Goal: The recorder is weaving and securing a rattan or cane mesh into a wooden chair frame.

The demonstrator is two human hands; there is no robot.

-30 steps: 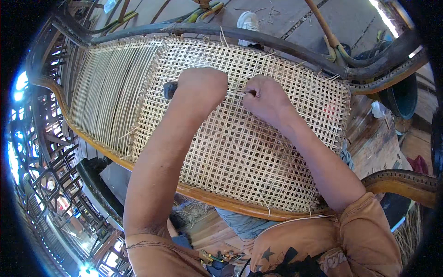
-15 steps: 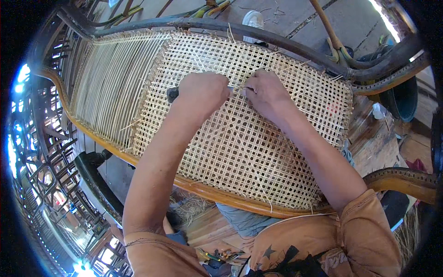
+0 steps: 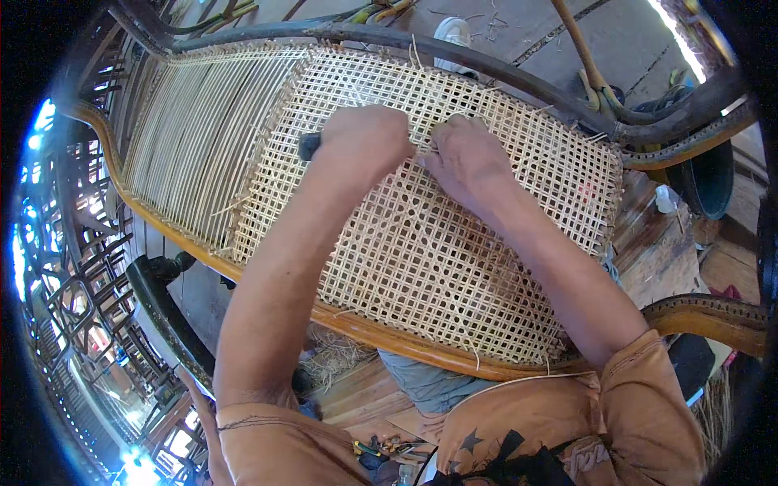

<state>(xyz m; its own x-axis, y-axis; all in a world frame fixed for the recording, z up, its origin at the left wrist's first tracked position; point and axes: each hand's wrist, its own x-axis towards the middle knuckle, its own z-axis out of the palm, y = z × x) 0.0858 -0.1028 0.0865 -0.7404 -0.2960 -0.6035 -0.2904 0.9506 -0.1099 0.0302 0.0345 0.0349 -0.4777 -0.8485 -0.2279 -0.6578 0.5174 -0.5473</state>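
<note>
A woven cane panel (image 3: 438,283) with an open lattice pattern is stretched in a curved wooden frame (image 3: 356,322). My left hand (image 3: 369,139) is closed around a black-handled tool (image 3: 309,146), whose handle end sticks out on the left of the fist; its working end is hidden. My right hand (image 3: 470,158) rests on the weave just right of the left one, thumb and fingers pinched together near a cane strand, and what lies between them is hidden. Left of the lattice, parallel cane strands (image 3: 198,130) run across the frame without cross weaving.
Dark rails (image 3: 454,58) border the far side. A white shoe (image 3: 451,40) shows beyond them. A dark bucket (image 3: 713,182) stands at the right. Below the frame lie cane scraps (image 3: 336,360) and several hand tools (image 3: 393,447). Stacked wooden frames (image 3: 77,300) fill the left.
My left hand has shifted slightly up and turned, hiding the thin metal shaft that showed between my hands. My right hand has moved a little downward. The view has shifted slightly.
</note>
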